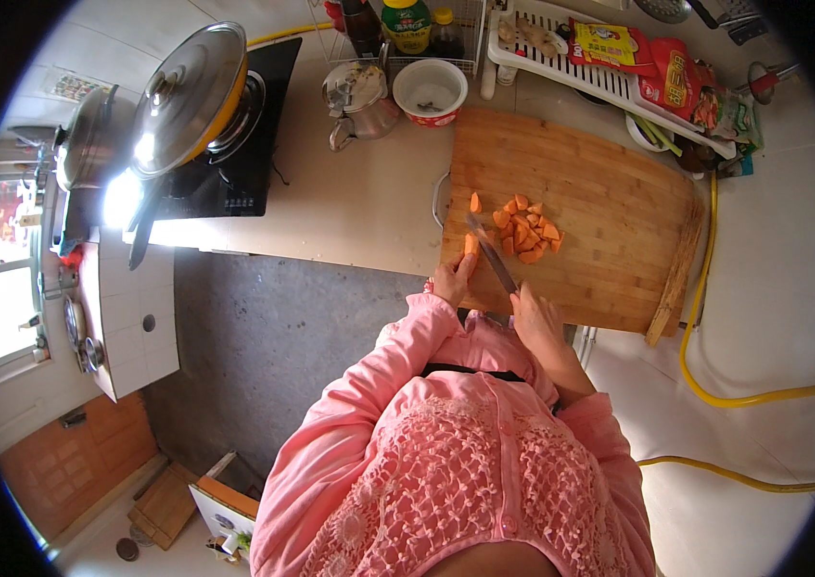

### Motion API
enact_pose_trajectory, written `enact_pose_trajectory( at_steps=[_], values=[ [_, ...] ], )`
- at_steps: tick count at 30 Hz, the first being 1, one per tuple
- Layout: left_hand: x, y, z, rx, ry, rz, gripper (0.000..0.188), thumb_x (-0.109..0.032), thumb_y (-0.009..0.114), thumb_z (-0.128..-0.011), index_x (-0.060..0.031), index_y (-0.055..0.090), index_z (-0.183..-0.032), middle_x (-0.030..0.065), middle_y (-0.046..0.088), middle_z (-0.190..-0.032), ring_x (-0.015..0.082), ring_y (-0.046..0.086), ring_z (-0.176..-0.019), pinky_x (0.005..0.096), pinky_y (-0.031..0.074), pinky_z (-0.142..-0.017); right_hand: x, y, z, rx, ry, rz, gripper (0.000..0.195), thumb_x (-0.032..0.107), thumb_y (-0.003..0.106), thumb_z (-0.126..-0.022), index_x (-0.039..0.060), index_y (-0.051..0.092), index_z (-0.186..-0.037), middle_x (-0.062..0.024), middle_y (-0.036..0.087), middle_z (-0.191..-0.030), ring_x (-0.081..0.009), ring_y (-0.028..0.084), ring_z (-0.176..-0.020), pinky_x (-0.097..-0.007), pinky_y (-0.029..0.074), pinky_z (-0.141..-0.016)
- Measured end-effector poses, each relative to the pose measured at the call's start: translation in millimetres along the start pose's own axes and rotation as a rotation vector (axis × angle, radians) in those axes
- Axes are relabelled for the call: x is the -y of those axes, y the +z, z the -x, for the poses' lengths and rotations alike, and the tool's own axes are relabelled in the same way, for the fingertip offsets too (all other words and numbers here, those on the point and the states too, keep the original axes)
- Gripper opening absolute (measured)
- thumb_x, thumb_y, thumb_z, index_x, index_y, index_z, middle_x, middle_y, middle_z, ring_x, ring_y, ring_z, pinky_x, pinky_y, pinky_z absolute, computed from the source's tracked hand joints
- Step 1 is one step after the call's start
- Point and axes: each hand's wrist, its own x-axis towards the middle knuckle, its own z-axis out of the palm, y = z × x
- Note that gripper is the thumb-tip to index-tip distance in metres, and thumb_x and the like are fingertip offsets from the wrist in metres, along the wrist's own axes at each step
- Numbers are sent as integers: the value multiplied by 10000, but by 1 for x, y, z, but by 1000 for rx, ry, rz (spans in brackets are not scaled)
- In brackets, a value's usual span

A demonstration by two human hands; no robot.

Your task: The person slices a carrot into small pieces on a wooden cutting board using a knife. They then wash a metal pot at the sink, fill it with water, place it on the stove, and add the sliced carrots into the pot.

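Observation:
My left hand (455, 278) holds a piece of carrot (471, 244) at the near left edge of a wooden cutting board (588, 173). In my right hand (537, 317) is the handle of a kitchen knife (500, 265); its blade slants forward and left, with the tip just beyond the held piece. Several cut carrot chunks (523, 229) lie in a loose heap right of the blade. One separate chunk (476, 203) rests on the board, beyond the knife tip. Whether the blade touches the held carrot cannot be told.
A red and white bowl (430, 92) and a steel pot (364, 115) stand beyond the board's left corner. Farther left, a lidded wok (191, 101) sits on a black gas hob (234, 195). A white slatted rack (595, 90) with food packets runs along the back right. A yellow hose (703, 288) passes on the right.

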Motion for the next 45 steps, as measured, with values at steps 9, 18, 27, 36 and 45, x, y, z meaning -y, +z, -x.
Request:
enact_pose_trajectory(
  at_steps=[9,18,27,36,45],
  values=[
    [5,-1,-5,86,-134,150,310,-276,515,-882,-4,600,-1004,-18,542,-748,50,464,-625,189,366,-517,-9,16,-6,2,137,-42,252,268,518,-832,17,517,-839,-192,609,-751,-384,582,-709,-464,446,-613],
    [-16,4,4,-7,-267,333,358,-317,490,-891,-47,518,-1124,36,579,-920,122,566,-759,240,474,-619,-17,-3,9,-172,89,-130,232,245,564,-804,15,536,-817,-205,598,-758,-389,572,-705,-458,443,-606],
    [-16,6,7,-7,-245,272,299,-250,532,-874,-40,481,-1081,39,584,-877,122,582,-704,241,470,-586,-1,-16,21,-107,-7,2,191,219,563,-808,33,523,-783,-162,598,-646,-358,582,-639,-433,450,-563],
    [-18,7,12,-34,-99,123,274,-160,582,-840,-11,455,-1031,78,580,-840,121,584,-670,240,477,-536,8,-14,20,51,59,126,203,231,525,-830,30,495,-835,-188,603,-670,-381,583,-644,-469,441,-580],
    [5,4,4,-36,10,-43,226,-136,592,-827,-14,474,-977,61,576,-748,107,544,-576,231,459,-456,8,-11,12,72,-1,66,206,227,499,-842,25,492,-882,-196,579,-586,-379,585,-585,-451,455,-549]
  ],
)
